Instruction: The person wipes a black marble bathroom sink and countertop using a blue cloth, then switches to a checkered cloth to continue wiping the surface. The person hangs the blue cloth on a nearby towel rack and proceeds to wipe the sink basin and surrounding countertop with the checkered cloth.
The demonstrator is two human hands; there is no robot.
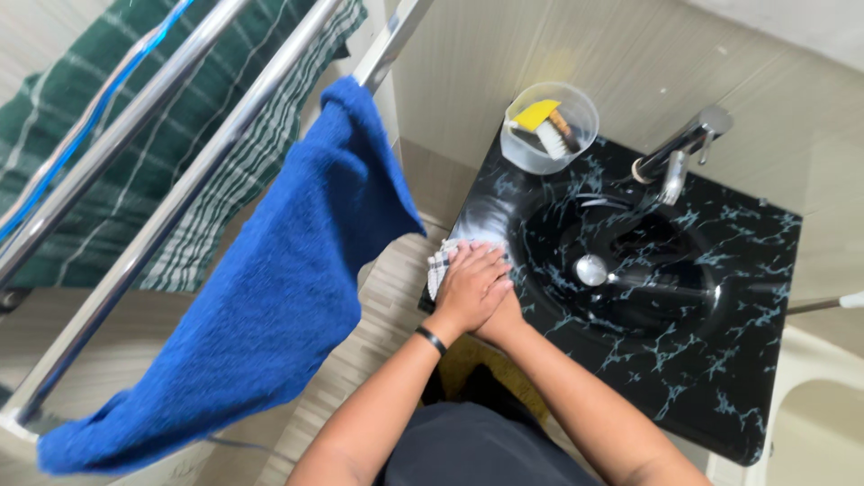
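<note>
Both forearms are bare; a thin black band (431,339) circles the left wrist, above seemingly dark grey clothing (477,454).

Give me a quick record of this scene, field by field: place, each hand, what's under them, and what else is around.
Place: black marbled sink against a tiled wall
Left hand: on top, pressing a checked cloth on the sink's corner
Right hand: beneath the left, mostly hidden
Wrist: black band
Basin: chrome tap, metal plug
Corner: clear tub with brush and yellow sponge
Left side: blue towel on metal rack
</note>
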